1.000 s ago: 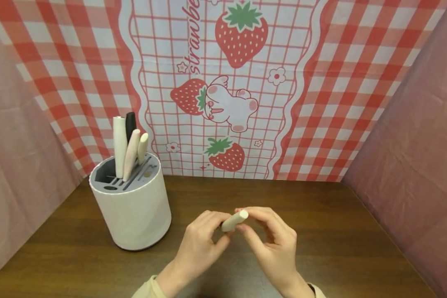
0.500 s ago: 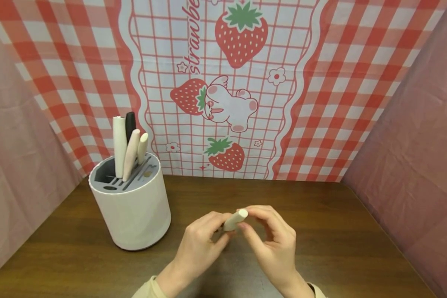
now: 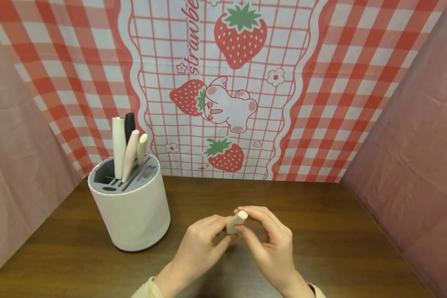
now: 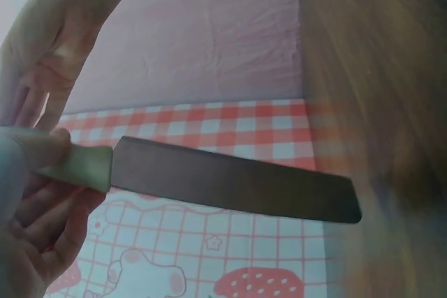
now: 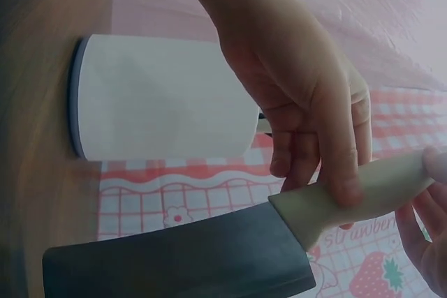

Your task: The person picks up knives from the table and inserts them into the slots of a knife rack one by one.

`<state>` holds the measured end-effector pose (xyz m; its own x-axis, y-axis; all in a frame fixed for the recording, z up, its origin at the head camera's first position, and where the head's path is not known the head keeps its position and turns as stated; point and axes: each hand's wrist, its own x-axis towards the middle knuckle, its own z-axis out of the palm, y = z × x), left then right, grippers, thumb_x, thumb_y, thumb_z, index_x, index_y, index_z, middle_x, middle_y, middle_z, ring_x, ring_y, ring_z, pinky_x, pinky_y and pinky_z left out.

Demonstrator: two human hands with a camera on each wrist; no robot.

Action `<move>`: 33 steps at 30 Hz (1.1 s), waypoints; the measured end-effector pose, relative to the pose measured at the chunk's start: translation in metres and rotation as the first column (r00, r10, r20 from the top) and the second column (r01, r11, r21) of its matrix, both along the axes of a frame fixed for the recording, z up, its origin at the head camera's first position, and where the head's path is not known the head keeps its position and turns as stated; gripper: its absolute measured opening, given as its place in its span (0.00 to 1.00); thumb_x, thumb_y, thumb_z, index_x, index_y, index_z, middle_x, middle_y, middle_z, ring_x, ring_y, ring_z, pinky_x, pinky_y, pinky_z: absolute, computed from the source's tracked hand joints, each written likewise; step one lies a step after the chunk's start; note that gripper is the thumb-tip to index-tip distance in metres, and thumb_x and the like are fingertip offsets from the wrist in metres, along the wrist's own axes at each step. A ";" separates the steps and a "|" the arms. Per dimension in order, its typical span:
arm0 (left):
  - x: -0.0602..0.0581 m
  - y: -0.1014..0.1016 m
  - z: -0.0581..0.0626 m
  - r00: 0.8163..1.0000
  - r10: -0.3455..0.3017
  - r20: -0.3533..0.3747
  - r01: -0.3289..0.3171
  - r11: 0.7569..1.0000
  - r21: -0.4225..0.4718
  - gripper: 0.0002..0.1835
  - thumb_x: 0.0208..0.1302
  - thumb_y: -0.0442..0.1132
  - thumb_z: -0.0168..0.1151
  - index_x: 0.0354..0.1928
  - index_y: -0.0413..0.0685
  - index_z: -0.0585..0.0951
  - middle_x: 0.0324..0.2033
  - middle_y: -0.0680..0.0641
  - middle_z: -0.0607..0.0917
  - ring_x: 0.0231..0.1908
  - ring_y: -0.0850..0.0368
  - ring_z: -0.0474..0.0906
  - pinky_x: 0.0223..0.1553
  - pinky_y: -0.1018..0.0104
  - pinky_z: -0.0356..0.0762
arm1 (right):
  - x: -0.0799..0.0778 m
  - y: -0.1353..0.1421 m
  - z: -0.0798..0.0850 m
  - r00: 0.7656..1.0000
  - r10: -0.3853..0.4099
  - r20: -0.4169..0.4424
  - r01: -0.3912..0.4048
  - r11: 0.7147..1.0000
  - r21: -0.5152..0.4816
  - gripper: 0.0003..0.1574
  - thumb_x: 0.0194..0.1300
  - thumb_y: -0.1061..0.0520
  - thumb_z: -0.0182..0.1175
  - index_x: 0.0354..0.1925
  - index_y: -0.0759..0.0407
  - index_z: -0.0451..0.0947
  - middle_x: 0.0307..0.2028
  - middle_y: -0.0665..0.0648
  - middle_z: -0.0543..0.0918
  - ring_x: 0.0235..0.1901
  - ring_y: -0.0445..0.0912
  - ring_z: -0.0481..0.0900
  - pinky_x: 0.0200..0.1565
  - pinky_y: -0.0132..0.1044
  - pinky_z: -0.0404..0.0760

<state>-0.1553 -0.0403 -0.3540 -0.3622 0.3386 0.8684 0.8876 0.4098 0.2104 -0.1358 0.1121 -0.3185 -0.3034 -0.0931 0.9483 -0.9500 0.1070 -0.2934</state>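
Note:
A broad-bladed kitchen knife with a cream handle is held above the table by both hands. In the head view its handle points up toward the camera. The wide dark blade hangs downward, free of the hands in both wrist views, but is hidden in the head view. My left hand pinches the handle close to the blade between thumb and fingers. Near the handle's butt end, my right hand holds it between thumb and fingertips.
On the left of the wooden table stands a white round knife block with a grey slotted top. Several handles, including a black handle and a pinkish handle, stick up from it. A strawberry-print cloth hangs behind.
The knife handle has turned slightly between the fingers and looks a bit steeper. Both hands have shifted only a little, the right one slightly leftward.

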 end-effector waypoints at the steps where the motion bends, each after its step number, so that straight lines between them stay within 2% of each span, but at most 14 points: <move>1: 0.000 -0.001 0.001 1.000 -0.012 0.000 0.012 1.000 -0.011 0.16 0.46 0.36 0.70 0.41 0.46 0.80 0.32 0.53 0.83 0.32 0.65 0.79 0.35 0.78 0.75 | 0.000 0.000 0.000 1.000 0.007 -0.001 -0.007 1.000 0.000 0.17 0.53 0.68 0.62 0.42 0.75 0.75 0.38 0.64 0.81 0.41 0.43 0.79 0.44 0.29 0.77; 4: -0.001 -0.004 0.003 0.999 -0.053 0.007 0.053 0.998 -0.046 0.15 0.50 0.37 0.68 0.42 0.46 0.79 0.34 0.54 0.83 0.33 0.65 0.79 0.37 0.77 0.74 | -0.001 0.001 0.000 0.999 0.046 0.008 -0.046 0.999 0.002 0.17 0.53 0.68 0.61 0.42 0.75 0.74 0.39 0.64 0.80 0.42 0.44 0.79 0.45 0.30 0.77; 6: -0.002 -0.007 0.005 0.994 -0.096 0.049 0.099 0.993 -0.059 0.14 0.51 0.37 0.66 0.42 0.47 0.79 0.36 0.55 0.83 0.34 0.66 0.78 0.38 0.78 0.74 | -0.001 0.003 0.000 0.997 0.078 0.015 -0.079 0.997 0.009 0.16 0.54 0.69 0.61 0.43 0.75 0.74 0.39 0.64 0.80 0.42 0.45 0.79 0.45 0.30 0.77; 11: -0.003 -0.013 0.008 0.957 -0.200 0.208 0.216 0.975 -0.054 0.14 0.52 0.37 0.66 0.43 0.50 0.79 0.38 0.56 0.82 0.37 0.68 0.76 0.39 0.79 0.73 | -0.002 0.006 -0.001 0.989 0.146 0.029 -0.147 0.988 0.043 0.17 0.55 0.68 0.60 0.44 0.75 0.73 0.40 0.64 0.80 0.43 0.45 0.79 0.46 0.32 0.77; 13: -0.003 -0.014 0.008 0.950 -0.217 0.223 0.235 0.970 -0.058 0.15 0.52 0.38 0.65 0.44 0.49 0.78 0.38 0.55 0.82 0.38 0.67 0.76 0.39 0.79 0.73 | -0.002 0.007 -0.001 0.986 0.164 0.024 -0.165 0.985 0.055 0.17 0.54 0.68 0.60 0.44 0.74 0.73 0.40 0.64 0.80 0.43 0.46 0.79 0.46 0.32 0.77; 20: -0.003 -0.015 0.008 0.966 -0.202 0.164 0.215 0.974 -0.069 0.15 0.52 0.39 0.66 0.43 0.48 0.77 0.36 0.55 0.82 0.36 0.66 0.75 0.39 0.78 0.71 | -0.003 0.006 0.000 0.982 0.186 0.019 -0.186 0.981 0.055 0.18 0.54 0.69 0.60 0.45 0.74 0.73 0.40 0.64 0.81 0.43 0.46 0.79 0.45 0.32 0.77; 28: 0.000 -0.017 0.010 0.960 -0.173 0.222 0.188 0.981 -0.046 0.17 0.48 0.41 0.69 0.42 0.50 0.77 0.35 0.58 0.81 0.35 0.66 0.74 0.38 0.76 0.72 | -0.003 0.005 0.000 0.985 0.168 0.034 -0.169 0.985 0.025 0.21 0.54 0.69 0.61 0.47 0.74 0.73 0.41 0.63 0.81 0.44 0.46 0.79 0.47 0.33 0.76; 33: 0.001 -0.023 0.019 0.955 -0.174 0.241 0.177 0.984 0.011 0.20 0.45 0.38 0.70 0.43 0.51 0.76 0.34 0.57 0.80 0.36 0.66 0.74 0.38 0.73 0.74 | -0.007 0.008 0.001 0.985 0.157 0.067 -0.156 0.988 -0.025 0.19 0.55 0.71 0.58 0.47 0.75 0.73 0.41 0.61 0.81 0.44 0.45 0.79 0.47 0.32 0.77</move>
